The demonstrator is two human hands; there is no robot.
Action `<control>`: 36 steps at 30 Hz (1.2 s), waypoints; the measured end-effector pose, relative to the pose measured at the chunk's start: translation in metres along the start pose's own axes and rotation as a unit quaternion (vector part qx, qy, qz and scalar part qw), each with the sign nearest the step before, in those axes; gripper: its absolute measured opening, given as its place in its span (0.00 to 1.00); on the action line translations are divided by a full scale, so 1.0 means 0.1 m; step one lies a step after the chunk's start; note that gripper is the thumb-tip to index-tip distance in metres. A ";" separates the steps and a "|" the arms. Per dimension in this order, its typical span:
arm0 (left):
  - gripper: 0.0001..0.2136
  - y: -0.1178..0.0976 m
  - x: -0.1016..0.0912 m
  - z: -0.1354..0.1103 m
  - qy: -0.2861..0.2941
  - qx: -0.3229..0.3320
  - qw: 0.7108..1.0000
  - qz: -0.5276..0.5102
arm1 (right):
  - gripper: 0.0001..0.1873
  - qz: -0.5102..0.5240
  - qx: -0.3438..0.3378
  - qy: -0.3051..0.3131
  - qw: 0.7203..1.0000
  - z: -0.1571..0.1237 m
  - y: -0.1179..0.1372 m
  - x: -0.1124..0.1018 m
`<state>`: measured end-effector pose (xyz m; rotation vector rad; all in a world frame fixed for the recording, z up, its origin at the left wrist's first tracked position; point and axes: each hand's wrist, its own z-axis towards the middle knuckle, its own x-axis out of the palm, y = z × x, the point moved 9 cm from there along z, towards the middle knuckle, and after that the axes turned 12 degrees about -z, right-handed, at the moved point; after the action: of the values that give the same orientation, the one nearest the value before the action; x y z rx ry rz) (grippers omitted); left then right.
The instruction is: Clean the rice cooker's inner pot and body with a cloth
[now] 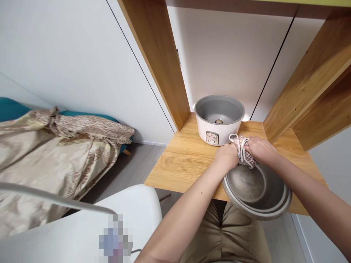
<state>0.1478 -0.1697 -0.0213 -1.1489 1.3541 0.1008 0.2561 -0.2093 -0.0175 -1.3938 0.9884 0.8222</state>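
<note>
A pink-and-white patterned cloth (248, 157) with pale edging is bunched between my hands, above the upper rim of a grey metal inner pot (251, 182). My left hand (228, 157) is closed on the cloth's left side, close to the pot. From the right, my right hand (261, 149) grips the other side of the cloth, its fingers partly hidden. The pot tilts toward me, its near rim overhanging the table's front edge. Just behind my hands stands a white rice cooker (201, 126), lidless, with a grey interior and its heating centre showing.
The wooden tabletop (181, 160) lies between upright wooden panels (156, 54), with a shelf above. At lower left is a white chair (131, 204) with a blurred-out patch on it. A bed with a patterned cover (63, 157) stands farther left.
</note>
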 end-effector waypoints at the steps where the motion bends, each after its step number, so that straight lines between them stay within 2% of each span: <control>1: 0.17 -0.02 -0.01 0.03 0.004 0.002 1.000 0.000 | 0.20 -0.004 -0.008 -0.002 1.000 0.01 0.01 -0.01; 5: 0.15 -0.06 -0.03 0.09 0.009 0.021 1.000 -0.009 | 0.18 -0.007 -0.027 -0.006 1.000 0.07 0.02 -0.03; 12: 0.16 0.04 0.00 -0.04 -0.029 0.019 0.999 -0.035 | 0.19 -0.003 -0.036 -0.015 0.999 0.10 0.05 -0.04; 17: 0.15 0.09 0.00 -0.06 -0.053 -0.004 0.996 -0.072 | 0.19 0.001 -0.023 -0.016 1.000 0.06 0.00 -0.04; 21: 0.17 0.11 -0.03 -0.08 -0.068 -0.015 0.993 -0.091 | 0.19 0.006 0.017 0.002 1.000 0.02 -0.08 -0.04; 25: 0.17 0.06 -0.03 -0.09 -0.051 -0.001 0.996 -0.080 | 0.19 -0.001 0.037 0.007 0.999 0.01 -0.10 -0.02; 31: 0.18 -0.03 -0.01 0.01 -0.005 0.015 0.997 -0.069 | 0.19 0.003 -0.016 -0.023 1.000 0.06 -0.01 -0.03; 36: 0.19 -0.06 -0.01 0.09 -0.005 0.037 0.996 -0.079 | 0.20 0.004 -0.035 -0.025 0.999 0.07 0.02 -0.05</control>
<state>0.1574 -0.1660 -0.0185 -1.1875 1.2429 -0.0564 0.2525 -0.2014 -0.0143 -1.4224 0.9367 0.9005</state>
